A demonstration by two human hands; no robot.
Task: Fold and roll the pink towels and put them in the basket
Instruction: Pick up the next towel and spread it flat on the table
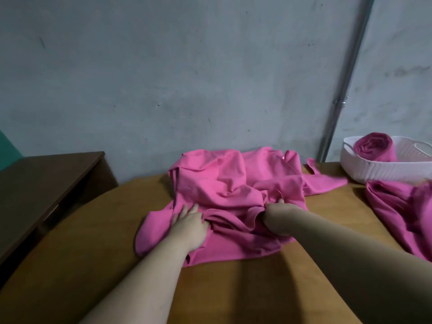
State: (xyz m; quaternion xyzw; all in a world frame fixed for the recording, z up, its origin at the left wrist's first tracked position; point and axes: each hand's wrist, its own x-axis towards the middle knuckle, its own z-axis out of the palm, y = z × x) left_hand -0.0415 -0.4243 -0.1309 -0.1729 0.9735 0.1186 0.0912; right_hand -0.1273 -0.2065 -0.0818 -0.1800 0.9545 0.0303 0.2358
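A crumpled heap of pink towels lies in the middle of the wooden table, reaching back to the wall. My left hand rests on the heap's near left part, fingers stretched forward over the cloth and thumb against a fold. My right hand grips a bunched fold at the heap's near right side. At the far right stands a white basket holding one rolled pink towel. Another loose pink towel lies in front of the basket, blurred.
A dark brown cabinet stands left of the table, lower than the tabletop. The grey wall runs close behind the table, with a metal pipe slanting down it near the basket. Bare tabletop shows in the left and near areas.
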